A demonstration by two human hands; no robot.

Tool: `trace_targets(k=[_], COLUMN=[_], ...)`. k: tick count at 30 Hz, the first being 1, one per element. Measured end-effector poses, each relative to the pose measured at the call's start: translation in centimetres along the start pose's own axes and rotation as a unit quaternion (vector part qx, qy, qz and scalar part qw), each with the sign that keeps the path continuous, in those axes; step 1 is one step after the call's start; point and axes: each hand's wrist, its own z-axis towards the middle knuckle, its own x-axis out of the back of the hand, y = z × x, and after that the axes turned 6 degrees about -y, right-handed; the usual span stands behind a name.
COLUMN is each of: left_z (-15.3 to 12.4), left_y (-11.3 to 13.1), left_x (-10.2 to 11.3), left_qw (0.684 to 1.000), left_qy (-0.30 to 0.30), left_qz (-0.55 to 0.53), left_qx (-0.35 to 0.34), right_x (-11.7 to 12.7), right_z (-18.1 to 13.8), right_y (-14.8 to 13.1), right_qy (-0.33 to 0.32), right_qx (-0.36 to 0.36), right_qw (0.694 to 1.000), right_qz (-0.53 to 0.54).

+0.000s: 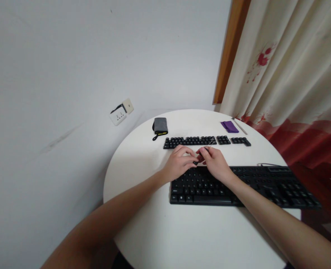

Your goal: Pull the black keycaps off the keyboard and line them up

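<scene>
A black keyboard [207, 200] lies across the table, its upper left part bare of some keycaps. Above its upper left edge my two hands meet. My left hand [178, 163] pinches a small black keycap [195, 163] between thumb and fingers. My right hand [216, 163] is closed on a wire keycap puller [212, 142]; its thin wire ends point up and away, and most of its handle is hidden by the fingers. Just beyond the hands, loose black keycaps [192, 142] stand in rows, with smaller groups [223, 140] to their right.
On the white round table [137, 168], a grey pouch [161, 126] with a black loop lies at the back left. A purple cloth [229, 127] and a thin light stick [240, 126] are at the back right. Wall sockets [118, 116] and a curtain [266, 74] border the table.
</scene>
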Motion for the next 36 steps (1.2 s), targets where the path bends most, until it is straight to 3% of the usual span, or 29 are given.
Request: trace_targets(k=[4,7,13,17,25,36], left_z=[0.2,0.0,-0.8,-0.8,-0.7,-0.4], left_y=[-1.4,-3.4,-6.5,-6.5,-6.5,-5.7], left_x=[0.1,0.6,0.7,0.3,0.2,0.0], left_qw=[0.996,0.988,0.962,0.956,0.95,0.93], left_qy=[0.033,0.048,-0.013,-0.023,0.041,0.063], left_qz=[-0.039,0.033,0.14,0.157,0.156,0.194], left_qx=[0.08,0.146,0.235,0.246,0.266,0.304], right_x=[0.3,0.4,0.3,0.2,0.3,-0.2], right_z=[0.3,0.4,0.1,0.0,0.1,-0.2], right_y=[0.6,1.0,0.6,0.5,0.8,0.4], right_qy=[0.01,0.016,0.009,0.002,-0.005,-0.019], right_qx=[-0.014,-0.01,-0.007,-0.009,-0.005,-0.011], right_qw=[0.999,0.998,0.998,0.998,0.998,0.998], right_qz=[-0.051,-0.06,-0.064,-0.062,-0.063,-0.053])
